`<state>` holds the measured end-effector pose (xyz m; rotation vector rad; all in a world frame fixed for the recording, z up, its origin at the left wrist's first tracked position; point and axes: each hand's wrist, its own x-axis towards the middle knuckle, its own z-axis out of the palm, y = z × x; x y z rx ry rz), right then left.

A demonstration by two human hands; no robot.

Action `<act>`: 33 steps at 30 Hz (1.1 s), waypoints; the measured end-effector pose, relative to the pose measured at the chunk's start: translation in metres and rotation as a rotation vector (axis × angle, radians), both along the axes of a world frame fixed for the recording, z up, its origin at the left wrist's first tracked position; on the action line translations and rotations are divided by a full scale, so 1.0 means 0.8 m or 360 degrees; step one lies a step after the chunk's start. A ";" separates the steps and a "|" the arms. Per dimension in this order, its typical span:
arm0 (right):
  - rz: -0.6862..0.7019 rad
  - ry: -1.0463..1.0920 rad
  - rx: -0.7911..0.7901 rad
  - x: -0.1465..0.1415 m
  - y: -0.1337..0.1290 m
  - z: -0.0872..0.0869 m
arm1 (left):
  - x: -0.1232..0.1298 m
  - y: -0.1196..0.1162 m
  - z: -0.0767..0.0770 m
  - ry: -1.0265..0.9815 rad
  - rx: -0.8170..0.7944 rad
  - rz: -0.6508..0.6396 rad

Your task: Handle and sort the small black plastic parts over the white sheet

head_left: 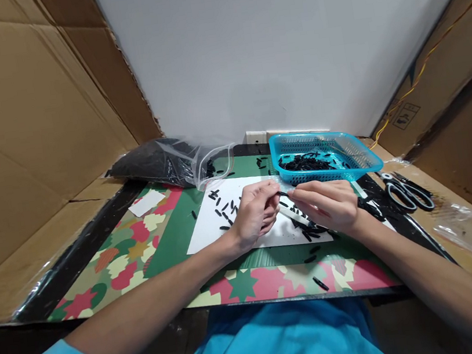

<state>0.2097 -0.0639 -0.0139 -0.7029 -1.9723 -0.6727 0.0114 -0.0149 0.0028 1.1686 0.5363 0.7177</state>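
Note:
A small black piece (283, 194) spans the gap between my two hands, above a white sheet (204, 235). My left hand (256, 212) pinches its left end, the other fingers curled. The fingertips of my right hand (330, 202) close on its right end. Loose black pieces lie scattered on the sheet to the left of my hands, and a denser pile (309, 230) sits below my right hand. A whitish, pen-like stick (294, 214) lies on the sheet, partly hidden by my right hand.
Behind my right hand stands a blue basket (358, 157) holding black pieces. A clear bag (159, 161) of black material lies back left. Scissors (407, 192) and a crumpled plastic bag (463, 230) are at the right. Cardboard walls (22, 95) flank the patterned table mat (121, 266).

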 end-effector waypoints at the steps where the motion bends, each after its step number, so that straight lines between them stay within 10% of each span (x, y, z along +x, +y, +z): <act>1: -0.0020 0.0020 -0.0024 -0.001 0.000 0.000 | 0.000 0.001 -0.001 0.0014 0.0016 -0.0003; 22: -0.0051 0.0207 -0.0278 0.000 0.002 0.002 | 0.004 0.001 -0.001 -0.0019 0.0015 -0.0013; 29: -0.1107 0.0260 -0.0367 0.034 0.021 0.009 | 0.000 0.010 0.002 -0.0147 -0.0268 0.0071; 33: -0.0713 0.0103 -0.0409 0.025 0.017 0.009 | -0.002 0.023 -0.002 -0.0237 -0.0582 0.0124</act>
